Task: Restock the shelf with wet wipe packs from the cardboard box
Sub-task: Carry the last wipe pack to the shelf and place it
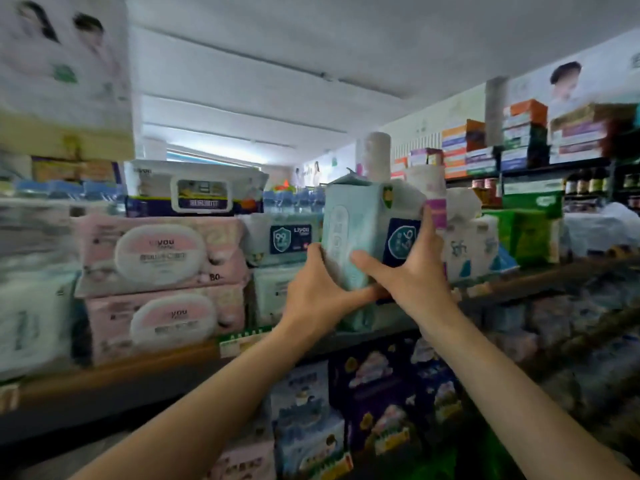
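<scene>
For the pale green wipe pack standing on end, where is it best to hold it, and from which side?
Grip the pale green wipe pack low on its two narrow sides, one palm on each, coming from the front. It stands upright and looks soft, so a grip near the base probably steadies it. The left hand and right hand hold it about this way.

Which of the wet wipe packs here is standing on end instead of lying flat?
The pale teal wet wipe pack, gripped upright between left hand and right hand. The pink-lidded packs lie flat, stacked.
</scene>
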Motion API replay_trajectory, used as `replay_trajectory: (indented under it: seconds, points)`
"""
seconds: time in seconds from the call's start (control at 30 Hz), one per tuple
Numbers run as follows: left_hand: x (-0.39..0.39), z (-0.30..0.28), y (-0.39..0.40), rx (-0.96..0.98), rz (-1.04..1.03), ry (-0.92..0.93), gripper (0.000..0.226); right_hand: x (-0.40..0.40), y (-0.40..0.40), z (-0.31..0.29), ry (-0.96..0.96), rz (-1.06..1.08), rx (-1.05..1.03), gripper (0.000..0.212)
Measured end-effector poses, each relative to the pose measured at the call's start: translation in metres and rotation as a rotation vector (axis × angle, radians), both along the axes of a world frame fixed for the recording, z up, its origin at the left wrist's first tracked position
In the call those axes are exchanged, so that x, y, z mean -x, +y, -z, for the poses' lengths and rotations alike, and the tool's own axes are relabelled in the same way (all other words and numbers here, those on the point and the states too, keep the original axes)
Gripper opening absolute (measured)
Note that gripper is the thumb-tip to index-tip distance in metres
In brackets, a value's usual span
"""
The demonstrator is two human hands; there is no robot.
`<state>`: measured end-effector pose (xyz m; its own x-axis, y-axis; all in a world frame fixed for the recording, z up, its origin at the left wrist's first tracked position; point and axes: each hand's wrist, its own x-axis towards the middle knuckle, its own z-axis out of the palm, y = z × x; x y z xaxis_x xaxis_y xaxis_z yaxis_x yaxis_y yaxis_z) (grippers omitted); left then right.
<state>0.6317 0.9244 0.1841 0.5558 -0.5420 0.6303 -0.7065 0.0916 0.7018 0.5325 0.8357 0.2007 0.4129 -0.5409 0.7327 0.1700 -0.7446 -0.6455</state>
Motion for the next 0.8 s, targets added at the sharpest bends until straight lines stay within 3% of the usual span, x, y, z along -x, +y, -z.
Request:
replay_trajectory:
  seconds: [0.07, 0.13, 0.23, 0.33, 0.43, 0.63, 0.8]
  points:
    - [-0.009, -0.018, -0.012, 0.021, -0.046, -0.053, 0.062, -0.022, -0.014, -0.021, -0.073, 0.052, 0.201, 0.114]
    - [-0.029, -0.041, -0.015, -0.087, -0.111, -0.159, 0.068, -0.038, -0.030, -0.047, -0.079, 0.051, 0.447, 0.117]
    - [-0.071, -0.054, -0.004, -0.360, -0.534, -0.479, 0.071, -0.070, -0.053, -0.076, -0.082, 0.150, 0.832, 0.114]
    - [-0.102, -0.046, 0.022, -0.299, -0.913, -0.580, 0.054, -0.111, -0.074, -0.086, -0.003, 0.239, 1.151, 0.113]
    - [-0.124, -0.038, 0.029, -0.321, -1.091, -0.770, 0.044, -0.150, -0.085, -0.081, 0.107, 0.235, 1.379, 0.118]
    - [-0.127, -0.031, 0.023, -0.485, -1.184, -1.000, 0.042, -0.184, -0.090, -0.049, 0.429, 0.031, 1.411, 0.113]
    - [-0.119, -0.030, 0.006, -0.578, -1.116, -1.025, 0.052, -0.178, -0.096, -0.047, 0.422, -0.079, 1.321, 0.099]
